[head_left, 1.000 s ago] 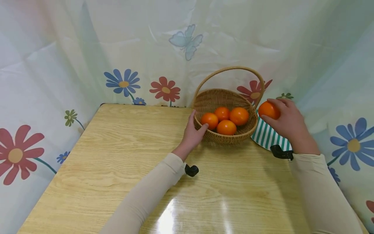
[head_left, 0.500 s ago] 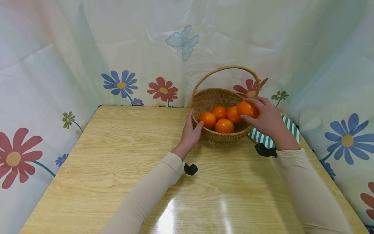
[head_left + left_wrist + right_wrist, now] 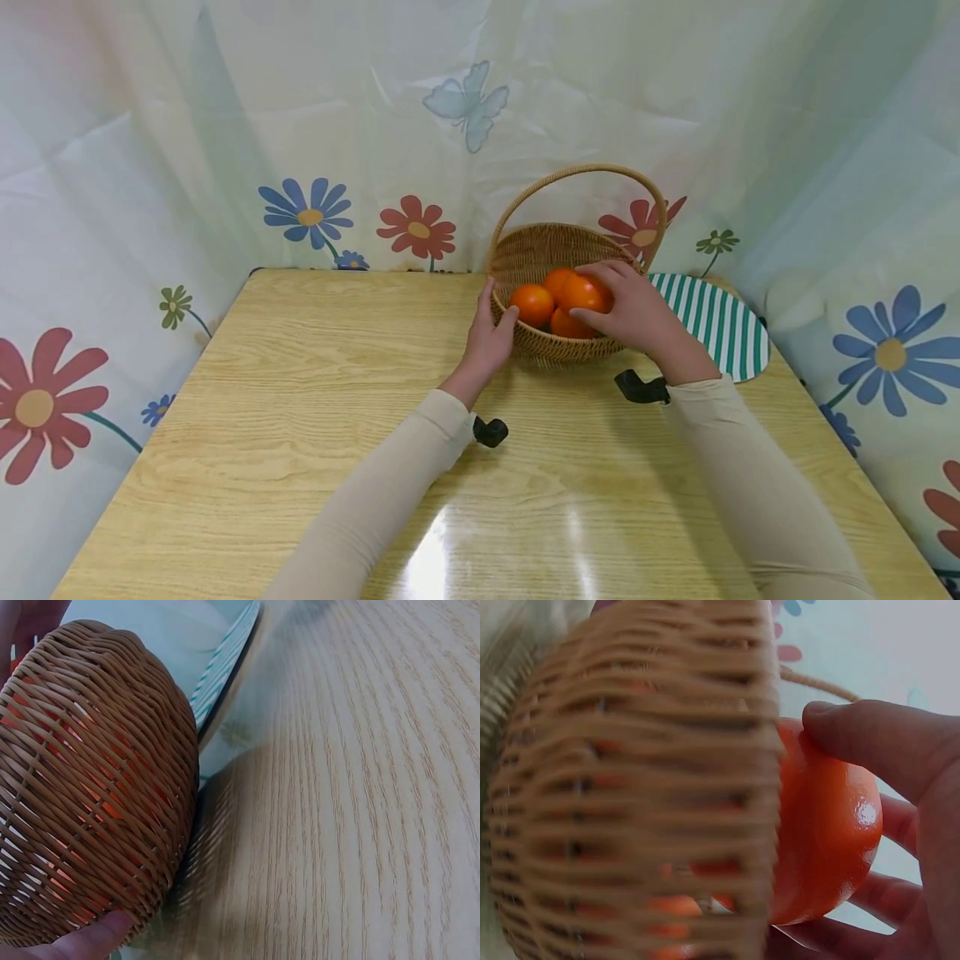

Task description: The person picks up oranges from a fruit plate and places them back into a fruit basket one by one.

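In the head view a wicker basket (image 3: 558, 346) with a tall arched handle stands at the back of the wooden table, glossy oranges inside it. My left hand (image 3: 486, 337) grips the basket's left rim; in the left wrist view its thumb (image 3: 94, 937) lies against the weave. With my right hand (image 3: 633, 308) I hold an orange (image 3: 829, 825) over the basket's right side, thumb and fingers around it. That orange overlaps others in the head view. To its left sits another orange (image 3: 531, 305), near my left hand. The right wrist view has the basket wall hiding part of the held fruit.
A green-and-white striped round mat (image 3: 716, 325) lies right of the basket, partly behind my right wrist. The wooden table (image 3: 300, 375) extends left and toward me. A flowered curtain (image 3: 360, 108) hangs close behind the table and along its sides.
My right hand has carried the orange leftward from over the striped mat to inside the basket's rim, uncovering more of the mat. The left hand has kept its grip on the basket.
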Demonstrator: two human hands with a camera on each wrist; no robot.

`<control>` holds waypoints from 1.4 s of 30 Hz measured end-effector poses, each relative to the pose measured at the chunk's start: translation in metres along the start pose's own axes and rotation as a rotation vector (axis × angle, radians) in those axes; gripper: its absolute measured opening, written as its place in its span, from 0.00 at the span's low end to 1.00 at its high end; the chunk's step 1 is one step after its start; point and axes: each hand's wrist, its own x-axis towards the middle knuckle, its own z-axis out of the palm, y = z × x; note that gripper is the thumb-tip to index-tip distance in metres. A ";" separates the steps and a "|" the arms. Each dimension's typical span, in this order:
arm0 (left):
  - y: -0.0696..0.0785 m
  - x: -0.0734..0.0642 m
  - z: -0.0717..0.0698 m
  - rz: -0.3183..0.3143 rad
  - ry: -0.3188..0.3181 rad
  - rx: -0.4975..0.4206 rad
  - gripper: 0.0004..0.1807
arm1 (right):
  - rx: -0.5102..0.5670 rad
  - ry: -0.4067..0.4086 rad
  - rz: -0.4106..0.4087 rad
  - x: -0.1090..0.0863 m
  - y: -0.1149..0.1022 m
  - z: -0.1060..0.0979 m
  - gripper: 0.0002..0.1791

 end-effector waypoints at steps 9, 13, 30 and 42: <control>-0.001 0.001 0.001 -0.019 -0.002 -0.005 0.34 | 0.002 -0.053 -0.048 0.006 -0.010 0.018 0.34; -0.002 0.002 0.001 -0.022 0.001 -0.001 0.34 | -0.010 -0.074 -0.063 0.008 -0.012 0.024 0.34; -0.004 0.004 0.001 -0.021 0.000 0.000 0.33 | 0.019 -0.086 -0.085 0.006 -0.016 0.021 0.30; -0.002 0.006 -0.010 0.032 -0.012 0.024 0.34 | 0.016 -0.042 -0.032 -0.001 -0.018 0.020 0.27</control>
